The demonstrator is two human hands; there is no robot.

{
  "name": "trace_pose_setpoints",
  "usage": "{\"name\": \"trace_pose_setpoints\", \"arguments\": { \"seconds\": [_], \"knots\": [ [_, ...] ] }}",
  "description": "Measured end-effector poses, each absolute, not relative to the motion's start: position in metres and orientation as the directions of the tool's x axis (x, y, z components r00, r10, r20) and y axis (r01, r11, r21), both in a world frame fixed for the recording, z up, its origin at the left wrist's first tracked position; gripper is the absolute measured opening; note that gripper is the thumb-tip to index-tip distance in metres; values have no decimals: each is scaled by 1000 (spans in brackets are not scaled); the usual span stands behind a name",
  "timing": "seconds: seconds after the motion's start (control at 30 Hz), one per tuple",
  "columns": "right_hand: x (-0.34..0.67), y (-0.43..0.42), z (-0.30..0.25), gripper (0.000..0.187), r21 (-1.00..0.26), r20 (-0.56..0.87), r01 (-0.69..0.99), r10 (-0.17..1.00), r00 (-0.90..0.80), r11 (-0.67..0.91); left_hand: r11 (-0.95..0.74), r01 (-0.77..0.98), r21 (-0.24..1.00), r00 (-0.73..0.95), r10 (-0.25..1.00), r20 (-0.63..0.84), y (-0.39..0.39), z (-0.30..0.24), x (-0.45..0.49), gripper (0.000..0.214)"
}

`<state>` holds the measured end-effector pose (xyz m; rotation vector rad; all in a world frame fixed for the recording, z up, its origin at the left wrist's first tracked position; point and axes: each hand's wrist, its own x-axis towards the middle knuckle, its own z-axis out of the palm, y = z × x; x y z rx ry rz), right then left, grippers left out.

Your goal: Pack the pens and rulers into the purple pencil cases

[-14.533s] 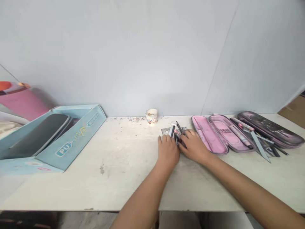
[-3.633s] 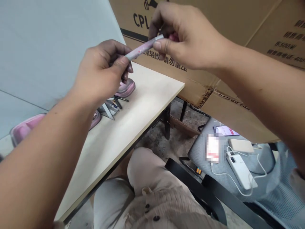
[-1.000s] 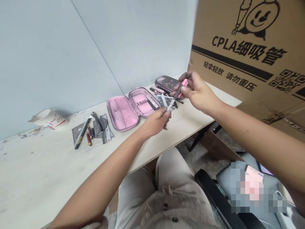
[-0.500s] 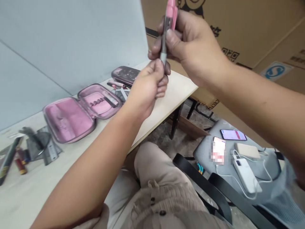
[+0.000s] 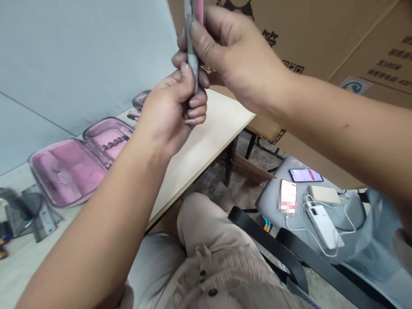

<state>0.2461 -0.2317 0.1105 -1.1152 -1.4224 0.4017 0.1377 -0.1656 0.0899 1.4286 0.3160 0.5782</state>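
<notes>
- Saw the table (image 5: 209, 133) with its front edge slanting up from the left forearm (image 5: 109, 206) to a corner in front of the cardboard box (image 5: 305, 38); had open air between that surface and both hands;
- Noted a gap between the same edge and the chair (image 5: 270, 195); saw a phone (image 5: 305, 175) and a white device (image 5: 325, 226) on its seat;
- Held the pen (image 5: 193, 64) nearly upright, apart from the table, with its top cut off by the view's upper edge;
- Pinched its lower part in the left hand (image 5: 175, 98), thumb against curled fingers;
- Pinched it higher in the right hand (image 5: 222, 47), parted only by the barrel; could not tell about contact between the hands;
- Had the open pencil case (image 5: 69, 176) at left, partly behind the left forearm; saw a ruler (image 5: 46, 221) just beside it.
</notes>
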Motion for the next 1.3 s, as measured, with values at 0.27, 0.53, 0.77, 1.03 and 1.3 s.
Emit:
{"name": "trace_pose_setpoints", "arguments": {
  "seconds": [0.27,0.53,0.77,1.03,1.3],
  "knots": [
    [197,-186,97,23,-687,569,666,785,244,291,-5,-137,991,663,743,95,-132,76,95,19],
    [126,-117,91,34,-598,562,734,822,96,323,-238,28,971,522,832,188,-82,84,-17,27],
    [91,-62,59,40,-317,355,938,935,-19,139,-484,481,731,492,839,233,-52,48,-96,27],
    [96,-44,7,49,56,180,998,984,-11,1,-649,705,287,617,760,205,-69,-4,-71,36],
    [111,-56,-14,49,165,235,985,967,-97,58,-668,683,297,628,744,230,-69,-11,-66,36]
  ]
}}
